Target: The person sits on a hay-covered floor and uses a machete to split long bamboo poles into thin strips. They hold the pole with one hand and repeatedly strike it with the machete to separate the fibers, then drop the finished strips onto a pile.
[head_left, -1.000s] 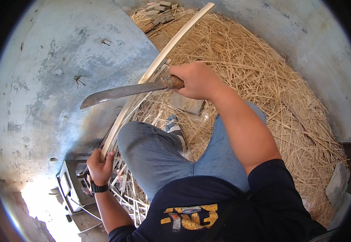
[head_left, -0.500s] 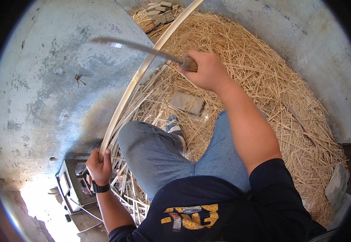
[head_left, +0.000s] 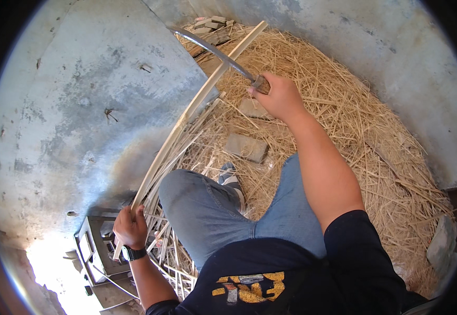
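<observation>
Gripping machete (head_left: 211,48) and pale strip (head_left: 203,92), yellow lettering (head_left: 275,289) on shirt (head_left: 317,278)

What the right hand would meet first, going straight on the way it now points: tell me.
The right hand would likely meet the pale strip just beyond where the knife crosses it in this view; depth is unclear, so it might miss.

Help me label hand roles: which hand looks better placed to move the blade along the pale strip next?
Probably the right hand: it grips the curved knife by the handle; its blade crosses the pale strip. The left hand holds the strip near its lower end.
</observation>
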Tool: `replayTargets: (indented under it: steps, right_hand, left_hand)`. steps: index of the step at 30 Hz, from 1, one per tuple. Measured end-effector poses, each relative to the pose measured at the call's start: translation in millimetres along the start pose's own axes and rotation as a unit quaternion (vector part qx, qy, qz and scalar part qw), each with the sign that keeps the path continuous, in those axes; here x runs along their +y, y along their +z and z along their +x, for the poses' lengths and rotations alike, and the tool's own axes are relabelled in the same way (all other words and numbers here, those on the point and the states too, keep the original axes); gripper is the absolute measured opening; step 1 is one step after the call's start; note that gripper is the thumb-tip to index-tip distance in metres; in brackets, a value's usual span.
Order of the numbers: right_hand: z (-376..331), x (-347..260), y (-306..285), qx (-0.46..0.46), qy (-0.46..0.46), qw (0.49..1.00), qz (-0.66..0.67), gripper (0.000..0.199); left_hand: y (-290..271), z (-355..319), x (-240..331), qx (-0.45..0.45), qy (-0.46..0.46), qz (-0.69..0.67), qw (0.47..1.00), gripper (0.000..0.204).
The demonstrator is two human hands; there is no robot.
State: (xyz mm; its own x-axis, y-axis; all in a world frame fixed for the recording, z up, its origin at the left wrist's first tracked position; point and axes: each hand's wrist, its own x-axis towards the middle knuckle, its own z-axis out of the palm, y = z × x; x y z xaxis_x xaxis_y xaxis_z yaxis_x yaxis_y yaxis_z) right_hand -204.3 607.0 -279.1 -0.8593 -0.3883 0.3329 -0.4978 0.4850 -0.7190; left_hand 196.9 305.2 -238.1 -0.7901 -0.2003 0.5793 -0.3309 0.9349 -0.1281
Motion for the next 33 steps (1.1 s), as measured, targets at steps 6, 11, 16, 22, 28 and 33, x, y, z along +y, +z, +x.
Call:
replayTargets:
  steps: [6, 11, 16, 22, 28, 33]
  right_hand:
    - [-23, -29, 20, -0.105, -0.166, 0.980, -0.016, 0.016]
    - [-14, -21, 15, -0.090, -0.124, 0.988, 0.024, 0.025]
    - [3, 11, 16, -0.026, 0.001, 0.997, 0.071, 0.026]
    - [-21, -34, 15, -0.177, -0.158, 0.971, -0.017, 0.024]
    - [-6, -3, 13, -0.133, -0.032, 0.989, 0.051, 0.024]
    - [-1, 8, 16, -0.023, -0.005, 0.998, 0.065, 0.023]
  left_hand:
    - [7, 1, 9, -0.004, -0.045, -0.040, 0.998, 0.028]
    - [-6, -2, -1, -0.045, -0.078, -0.087, 0.992, 0.030]
    - [-8, -5, 2, -0.059, -0.105, -0.110, 0.987, 0.032]
    - [7, -7, 0, -0.168, -0.160, -0.250, 0.940, 0.038]
    - [-1, -2, 0, -0.169, -0.155, -0.286, 0.930, 0.045]
    - [-3, -9, 1, -0.148, -0.117, -0.190, 0.963, 0.045]
